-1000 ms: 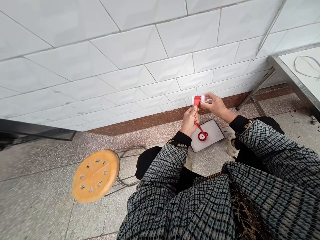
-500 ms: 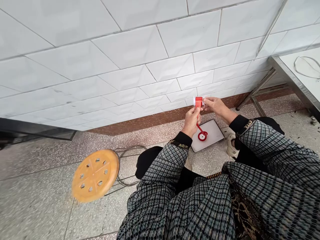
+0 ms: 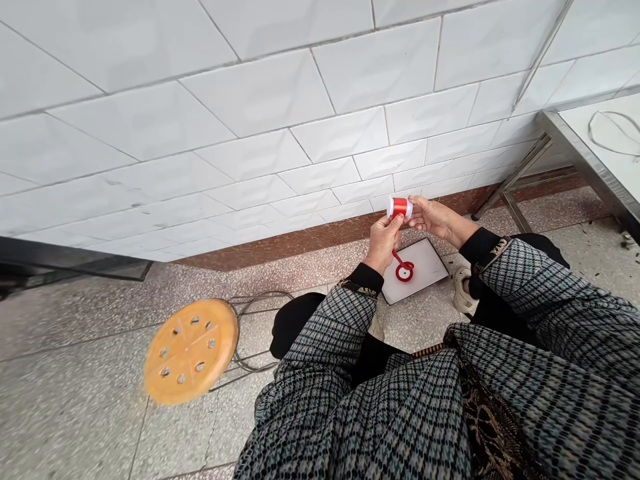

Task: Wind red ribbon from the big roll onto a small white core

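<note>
My left hand is closed on a white spool of red ribbon, its thumb pressed on the ribbon. At the spool's right end is my right hand, open, with its fingers apart and the fingertips close to the white rim. Whether they touch it is hard to tell. Below the hands, a red cord coil lies in a ring on a white board with a dark edge. A red strand runs from the coil up towards my left hand, which hides its upper end.
An orange round stool with holes in its seat stands on the left. On the right is a metal-edged table with a thin white cable on it. A white tiled wall rises ahead. Pale shoes flank the board.
My right hand's fingers have loosened from the spool's right end and spread. The spool has turned slightly, showing both white rims. My left hand keeps its place, and the coil lies as before.
</note>
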A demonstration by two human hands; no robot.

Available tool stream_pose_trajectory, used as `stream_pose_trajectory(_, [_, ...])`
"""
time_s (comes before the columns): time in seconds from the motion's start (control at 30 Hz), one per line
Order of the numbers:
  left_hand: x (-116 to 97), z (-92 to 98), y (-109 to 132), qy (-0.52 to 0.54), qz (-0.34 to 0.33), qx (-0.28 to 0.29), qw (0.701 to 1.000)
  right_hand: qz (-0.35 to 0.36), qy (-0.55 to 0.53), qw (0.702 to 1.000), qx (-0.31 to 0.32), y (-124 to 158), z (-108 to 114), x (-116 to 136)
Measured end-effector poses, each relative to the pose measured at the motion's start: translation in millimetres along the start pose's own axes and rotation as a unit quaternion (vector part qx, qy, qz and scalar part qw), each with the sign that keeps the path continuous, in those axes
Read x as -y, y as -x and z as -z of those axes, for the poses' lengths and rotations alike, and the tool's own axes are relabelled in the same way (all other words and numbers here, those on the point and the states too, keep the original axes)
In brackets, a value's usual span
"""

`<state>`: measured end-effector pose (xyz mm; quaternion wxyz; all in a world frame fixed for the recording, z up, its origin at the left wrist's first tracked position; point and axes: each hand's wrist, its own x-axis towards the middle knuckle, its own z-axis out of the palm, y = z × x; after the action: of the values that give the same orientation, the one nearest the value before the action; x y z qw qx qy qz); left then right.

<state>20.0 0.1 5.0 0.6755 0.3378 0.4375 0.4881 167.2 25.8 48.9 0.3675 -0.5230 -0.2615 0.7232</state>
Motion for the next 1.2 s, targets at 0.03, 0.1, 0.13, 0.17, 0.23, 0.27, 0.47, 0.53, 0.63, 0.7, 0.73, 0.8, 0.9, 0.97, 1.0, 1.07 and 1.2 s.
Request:
stream_pose_trajectory(0.03, [-1, -0.2, 0, 0.008, -0.008, -0.003, 1.0, -0.015, 0.004, 1.0, 0.002, 0, 0, 1])
stream_pose_trajectory(0.1, [-3, 0.0, 1, 0.024, -0.014, 0.009, 1.0, -0.051, 0.006, 0.999, 0.016, 0, 2, 3])
stream_pose_trajectory(0.13, [-4, 0.5, 2, 0.032, -0.013, 0.02, 0.999, -0.067, 0.003, 0.997, 0.027, 0, 2, 3])
stream_pose_trajectory(0.17, [-6, 1.0, 2, 0.039, -0.009, 0.03, 0.999, -0.08, -0.002, 0.996, 0.038, 1, 3, 3])
stream_pose_trajectory(0.23, [-7, 2.2, 2, 0.055, 0.001, 0.04, 0.998, -0.089, -0.009, 0.995, 0.054, 2, 4, 3])
stream_pose_trajectory(0.27, [-8, 2.7, 2, 0.064, 0.006, 0.038, 0.997, -0.085, -0.006, 0.995, 0.058, 3, 4, 2])
stream_pose_trajectory(0.47, [-7, 3.3, -1, 0.112, 0.016, 0.007, 0.994, 0.121, 0.121, 0.984, 0.056, 5, 5, -6])
stream_pose_trajectory(0.53, [-7, 2.8, -2, 0.126, 0.021, 0.006, 0.992, 0.22, 0.197, 0.955, 0.037, 0, 7, -10])
stream_pose_trajectory(0.63, [-8, 0.9, -1, 0.142, 0.027, 0.016, 0.989, 0.29, 0.306, 0.907, 0.009, -9, 10, -16])
stream_pose_trajectory(0.7, [-9, -1.0, 0, 0.146, 0.037, 0.013, 0.988, 0.313, 0.349, 0.883, -0.013, -13, 11, -19])
stream_pose_trajectory(0.73, [-9, -2.1, 0, 0.146, 0.044, 0.009, 0.988, 0.327, 0.369, 0.87, -0.026, -15, 12, -20])
stream_pose_trajectory(0.8, [-9, -4.2, 2, 0.14, 0.06, 0.002, 0.988, 0.364, 0.417, 0.831, -0.061, -16, 12, -19])
stream_pose_trajectory(0.9, [-8, -6.5, 5, 0.118, 0.075, -0.012, 0.99, 0.409, 0.505, 0.752, -0.112, -15, 13, -16])
stream_pose_trajectory(0.97, [-8, -7.3, 7, 0.095, 0.062, -0.026, 0.993, 0.419, 0.551, 0.71, -0.126, -14, 15, -13])
stream_pose_trajectory(1.0, [-8, -7.4, 8, 0.083, 0.051, -0.029, 0.995, 0.42, 0.567, 0.697, -0.129, -13, 16, -12])
stream_pose_trajectory(1.07, [-7, -7.1, 10, 0.066, 0.033, -0.02, 0.997, 0.423, 0.581, 0.684, -0.127, -13, 17, -10])
stream_pose_trajectory(1.2, [-7, -4.8, 9, 0.075, 0.036, 0.026, 0.996, 0.42, 0.553, 0.711, -0.113, -12, 17, -7])
